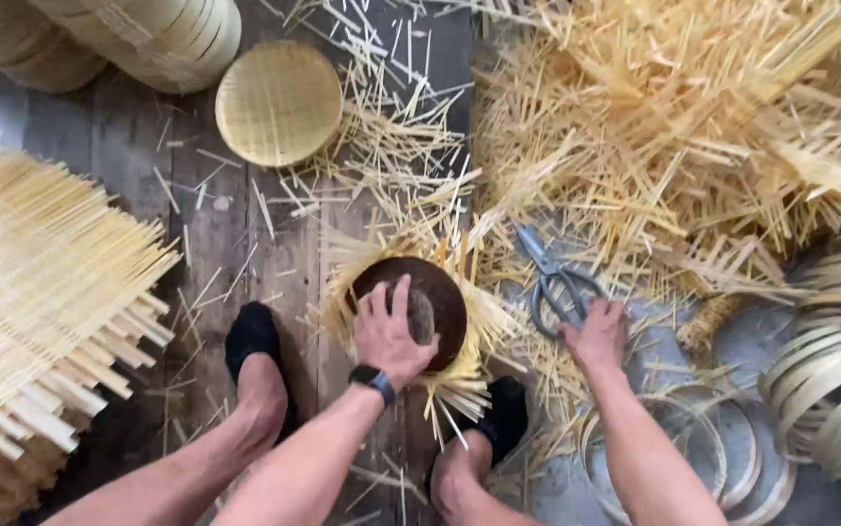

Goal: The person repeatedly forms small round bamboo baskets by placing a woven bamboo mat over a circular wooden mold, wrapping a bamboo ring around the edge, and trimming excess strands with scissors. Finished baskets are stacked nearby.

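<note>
One disc (437, 292), one scissors (555, 282), two hands

At frame centre, the left hand (388, 334) rests on a round block (430, 292) atop strips; right of it, the right hand (598, 336) touches scissors (555, 282).

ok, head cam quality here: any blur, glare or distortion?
Head view: soft, even light, no glare and only faint shadows; overall slightly soft, fine bamboo strips smear together; left hand on the dark round mould and right hand at the scissors are readable; wide-angle stretch at the edges.
</note>
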